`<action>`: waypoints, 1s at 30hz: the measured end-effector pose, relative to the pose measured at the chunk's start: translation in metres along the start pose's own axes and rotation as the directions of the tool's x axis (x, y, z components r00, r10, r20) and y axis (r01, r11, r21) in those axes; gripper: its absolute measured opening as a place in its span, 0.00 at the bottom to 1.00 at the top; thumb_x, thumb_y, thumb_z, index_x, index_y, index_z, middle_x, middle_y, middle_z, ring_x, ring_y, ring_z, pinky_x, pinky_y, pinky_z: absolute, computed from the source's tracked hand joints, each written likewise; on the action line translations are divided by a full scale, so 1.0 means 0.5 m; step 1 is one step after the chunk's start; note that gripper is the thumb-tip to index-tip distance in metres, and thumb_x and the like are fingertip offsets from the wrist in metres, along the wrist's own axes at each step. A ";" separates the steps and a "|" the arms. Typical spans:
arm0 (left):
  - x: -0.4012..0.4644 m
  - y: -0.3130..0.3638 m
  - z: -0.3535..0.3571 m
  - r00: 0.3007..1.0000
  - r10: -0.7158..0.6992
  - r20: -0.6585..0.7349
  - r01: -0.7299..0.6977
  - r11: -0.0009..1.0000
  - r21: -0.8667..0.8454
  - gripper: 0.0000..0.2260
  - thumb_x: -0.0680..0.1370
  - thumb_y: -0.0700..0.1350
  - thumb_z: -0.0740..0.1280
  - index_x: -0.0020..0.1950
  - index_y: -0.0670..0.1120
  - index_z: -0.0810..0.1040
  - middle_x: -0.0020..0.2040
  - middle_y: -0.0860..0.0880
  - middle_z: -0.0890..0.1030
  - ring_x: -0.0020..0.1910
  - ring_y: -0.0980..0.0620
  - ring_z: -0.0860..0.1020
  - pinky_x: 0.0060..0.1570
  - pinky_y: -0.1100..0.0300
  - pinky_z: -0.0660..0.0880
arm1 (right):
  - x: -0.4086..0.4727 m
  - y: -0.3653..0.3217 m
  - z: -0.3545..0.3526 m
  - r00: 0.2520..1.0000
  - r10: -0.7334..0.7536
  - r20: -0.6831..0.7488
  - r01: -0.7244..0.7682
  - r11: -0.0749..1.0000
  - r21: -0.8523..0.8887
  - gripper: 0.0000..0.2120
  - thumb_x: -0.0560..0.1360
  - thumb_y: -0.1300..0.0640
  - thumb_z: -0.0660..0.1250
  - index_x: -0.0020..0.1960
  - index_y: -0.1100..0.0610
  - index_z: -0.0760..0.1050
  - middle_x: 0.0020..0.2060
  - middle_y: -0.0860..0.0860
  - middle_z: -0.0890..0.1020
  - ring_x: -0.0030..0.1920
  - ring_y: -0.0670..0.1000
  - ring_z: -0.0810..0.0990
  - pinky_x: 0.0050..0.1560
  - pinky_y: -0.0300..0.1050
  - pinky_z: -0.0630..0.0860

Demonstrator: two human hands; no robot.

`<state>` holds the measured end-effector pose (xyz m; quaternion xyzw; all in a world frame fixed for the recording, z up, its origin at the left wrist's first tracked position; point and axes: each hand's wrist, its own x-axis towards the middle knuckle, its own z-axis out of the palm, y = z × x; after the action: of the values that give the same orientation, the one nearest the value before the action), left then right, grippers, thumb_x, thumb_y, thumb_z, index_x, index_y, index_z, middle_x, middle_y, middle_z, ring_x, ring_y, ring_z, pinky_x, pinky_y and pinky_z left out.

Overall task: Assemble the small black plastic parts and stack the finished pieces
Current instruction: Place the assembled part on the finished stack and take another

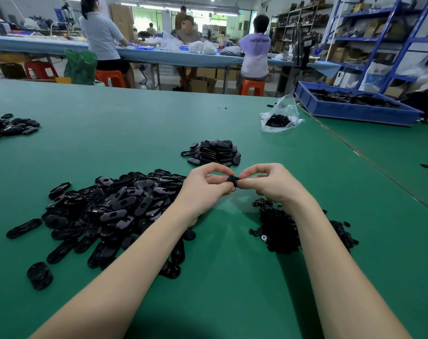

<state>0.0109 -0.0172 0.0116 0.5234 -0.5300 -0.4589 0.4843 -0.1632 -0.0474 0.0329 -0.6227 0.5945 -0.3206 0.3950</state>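
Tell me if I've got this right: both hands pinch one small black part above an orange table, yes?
Not quite. The head view shows the table is green, not orange. The rest holds: the left hand and right hand both pinch one small black part.

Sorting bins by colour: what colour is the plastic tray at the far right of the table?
Blue, a rectangular plastic tray holding black parts, seen in the head view.

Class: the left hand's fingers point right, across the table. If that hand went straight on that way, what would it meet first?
The small black part it already pinches, then at once the right hand gripping the same part from the other side.
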 end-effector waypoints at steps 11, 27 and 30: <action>0.002 0.001 -0.003 0.998 0.004 0.066 -0.008 0.999 0.051 0.10 0.74 0.34 0.71 0.50 0.48 0.83 0.39 0.47 0.86 0.42 0.50 0.83 0.60 0.49 0.79 | -0.004 -0.013 -0.006 0.999 -0.051 -0.003 0.050 0.990 -0.131 0.10 0.70 0.52 0.80 0.48 0.50 0.82 0.46 0.56 0.87 0.31 0.45 0.73 0.34 0.40 0.68; 0.007 0.009 -0.013 0.976 -0.140 0.169 0.186 0.937 -0.295 0.09 0.76 0.30 0.68 0.51 0.42 0.76 0.40 0.41 0.83 0.36 0.52 0.81 0.40 0.66 0.78 | -0.012 0.004 -0.001 0.993 0.008 0.119 -0.016 0.998 0.066 0.10 0.71 0.46 0.79 0.46 0.50 0.84 0.37 0.43 0.85 0.35 0.46 0.72 0.36 0.40 0.67; 0.008 0.008 -0.016 0.975 -0.130 0.181 0.179 0.941 -0.286 0.09 0.76 0.30 0.69 0.52 0.41 0.76 0.40 0.42 0.84 0.38 0.51 0.81 0.43 0.65 0.79 | -0.012 0.001 -0.005 0.991 0.000 0.137 -0.009 0.998 0.062 0.09 0.71 0.47 0.78 0.45 0.50 0.84 0.39 0.43 0.85 0.34 0.46 0.70 0.34 0.39 0.65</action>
<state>0.0184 -0.0208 0.0166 0.4452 -0.4483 -0.6112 0.4768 -0.1662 -0.0417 0.0343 -0.6293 0.5570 -0.2947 0.4548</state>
